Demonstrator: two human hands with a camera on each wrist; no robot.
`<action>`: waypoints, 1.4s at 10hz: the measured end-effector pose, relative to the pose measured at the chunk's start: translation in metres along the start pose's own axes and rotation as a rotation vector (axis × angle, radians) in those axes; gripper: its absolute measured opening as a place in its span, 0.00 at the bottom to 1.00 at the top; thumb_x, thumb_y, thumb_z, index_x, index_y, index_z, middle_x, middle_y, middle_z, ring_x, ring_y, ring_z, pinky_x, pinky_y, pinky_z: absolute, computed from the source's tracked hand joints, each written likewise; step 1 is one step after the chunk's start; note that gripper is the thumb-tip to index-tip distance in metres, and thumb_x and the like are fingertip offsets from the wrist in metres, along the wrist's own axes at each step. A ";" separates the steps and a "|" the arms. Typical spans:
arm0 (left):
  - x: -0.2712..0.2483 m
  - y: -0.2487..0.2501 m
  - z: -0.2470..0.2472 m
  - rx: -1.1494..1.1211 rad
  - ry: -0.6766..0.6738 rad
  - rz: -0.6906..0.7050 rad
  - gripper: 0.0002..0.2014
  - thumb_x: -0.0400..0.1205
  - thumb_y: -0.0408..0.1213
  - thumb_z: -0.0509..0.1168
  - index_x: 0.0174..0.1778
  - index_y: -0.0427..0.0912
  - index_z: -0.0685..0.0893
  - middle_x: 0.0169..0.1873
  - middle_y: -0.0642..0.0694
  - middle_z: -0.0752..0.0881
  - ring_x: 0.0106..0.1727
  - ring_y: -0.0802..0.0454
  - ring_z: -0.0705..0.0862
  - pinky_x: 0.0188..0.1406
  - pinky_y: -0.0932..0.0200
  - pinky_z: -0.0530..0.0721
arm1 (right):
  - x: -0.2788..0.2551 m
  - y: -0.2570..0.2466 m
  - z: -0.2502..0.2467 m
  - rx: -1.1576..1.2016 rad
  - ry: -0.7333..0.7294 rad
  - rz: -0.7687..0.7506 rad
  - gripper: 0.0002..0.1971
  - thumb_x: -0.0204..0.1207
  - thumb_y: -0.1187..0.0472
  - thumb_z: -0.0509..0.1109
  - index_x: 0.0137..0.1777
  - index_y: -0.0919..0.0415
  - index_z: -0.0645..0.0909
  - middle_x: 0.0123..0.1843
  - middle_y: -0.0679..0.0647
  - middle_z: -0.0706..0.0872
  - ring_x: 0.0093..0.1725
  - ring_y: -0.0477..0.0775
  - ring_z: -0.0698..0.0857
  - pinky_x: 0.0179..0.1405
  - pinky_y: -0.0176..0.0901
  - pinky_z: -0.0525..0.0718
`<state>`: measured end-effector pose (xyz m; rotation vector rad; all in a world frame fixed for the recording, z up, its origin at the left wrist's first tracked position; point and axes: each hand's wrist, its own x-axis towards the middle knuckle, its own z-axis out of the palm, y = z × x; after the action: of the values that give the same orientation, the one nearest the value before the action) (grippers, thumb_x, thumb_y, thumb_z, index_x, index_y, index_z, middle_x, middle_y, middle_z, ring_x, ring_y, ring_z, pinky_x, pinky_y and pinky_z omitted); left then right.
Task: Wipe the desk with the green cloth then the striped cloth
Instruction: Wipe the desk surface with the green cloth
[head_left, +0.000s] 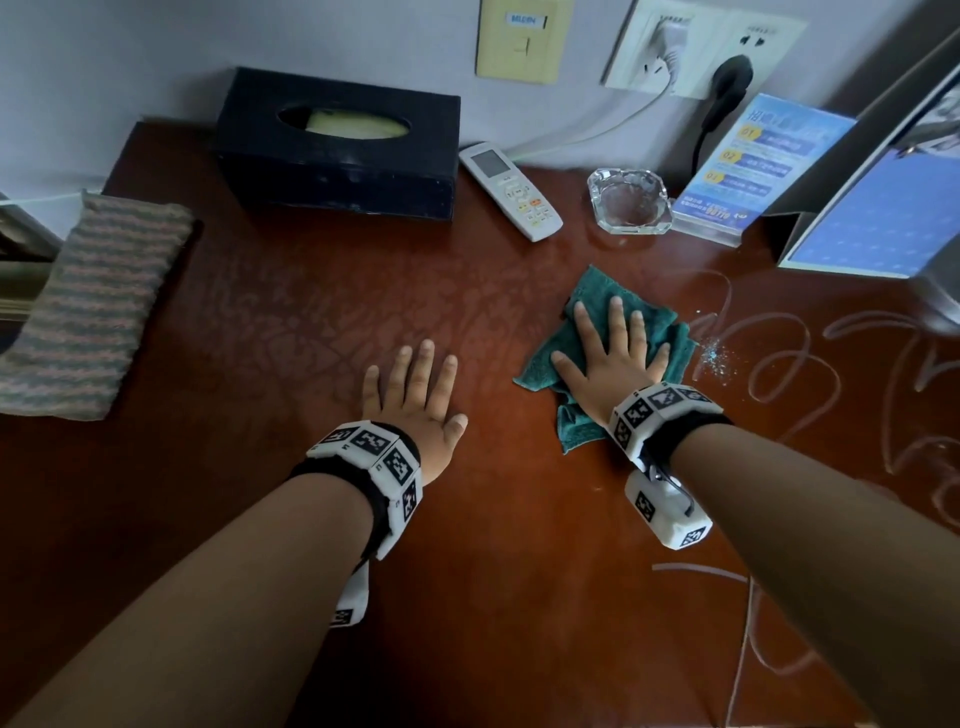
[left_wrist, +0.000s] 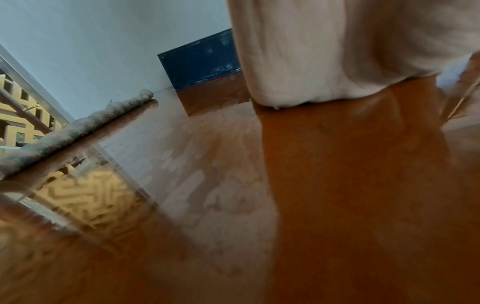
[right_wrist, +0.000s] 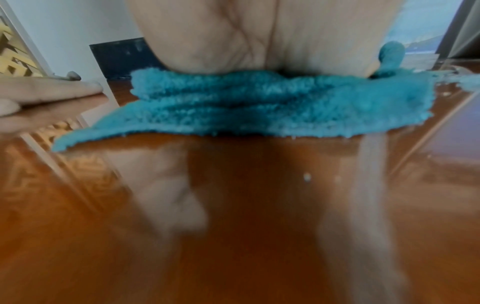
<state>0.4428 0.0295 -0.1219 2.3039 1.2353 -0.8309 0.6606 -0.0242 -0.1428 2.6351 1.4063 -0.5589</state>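
Note:
My right hand (head_left: 613, 353) lies flat with spread, straight fingers on the crumpled green cloth (head_left: 550, 364), pressing it onto the reddish wooden desk (head_left: 311, 322) right of centre. In the right wrist view my palm (right_wrist: 259, 41) sits on the bunched green cloth (right_wrist: 259, 107). My left hand (head_left: 415, 389) rests flat and empty on the bare desk just left of the cloth. The striped cloth (head_left: 98, 306) lies folded at the desk's left edge, and the left wrist view shows the striped cloth (left_wrist: 78, 125) from the side. Pale smear lines (head_left: 779, 353) and bluish specks (head_left: 719, 358) mark the desk to the right.
Along the back wall stand a dark tissue box (head_left: 337, 150), a white remote (head_left: 511, 192), a glass ashtray (head_left: 628, 200) and a blue sign in a clear stand (head_left: 753, 166). A leaning blue board (head_left: 872, 223) fills the right corner. Plugs and cords hang from wall sockets (head_left: 696, 47).

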 end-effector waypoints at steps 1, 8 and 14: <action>0.001 -0.001 0.001 -0.005 0.015 0.002 0.29 0.87 0.53 0.33 0.77 0.50 0.23 0.76 0.46 0.20 0.78 0.45 0.24 0.78 0.38 0.31 | -0.013 0.000 0.004 0.007 -0.004 0.015 0.34 0.79 0.31 0.45 0.81 0.35 0.35 0.84 0.48 0.30 0.83 0.57 0.32 0.77 0.72 0.36; 0.003 0.001 0.005 0.036 0.091 -0.021 0.30 0.86 0.54 0.33 0.78 0.50 0.24 0.77 0.45 0.22 0.80 0.43 0.26 0.79 0.38 0.34 | -0.075 0.007 0.021 0.038 -0.112 0.019 0.34 0.79 0.32 0.45 0.80 0.34 0.32 0.81 0.46 0.23 0.81 0.56 0.27 0.75 0.73 0.32; -0.051 0.061 0.033 -0.075 0.162 -0.038 0.30 0.87 0.52 0.35 0.80 0.48 0.28 0.78 0.46 0.24 0.80 0.46 0.28 0.75 0.30 0.33 | -0.130 0.023 0.039 0.021 -0.152 -0.085 0.34 0.80 0.33 0.44 0.80 0.35 0.30 0.80 0.46 0.21 0.80 0.55 0.24 0.74 0.73 0.31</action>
<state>0.4615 -0.0533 -0.1083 2.3314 1.3582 -0.6095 0.6031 -0.1484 -0.1334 2.4975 1.4786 -0.7698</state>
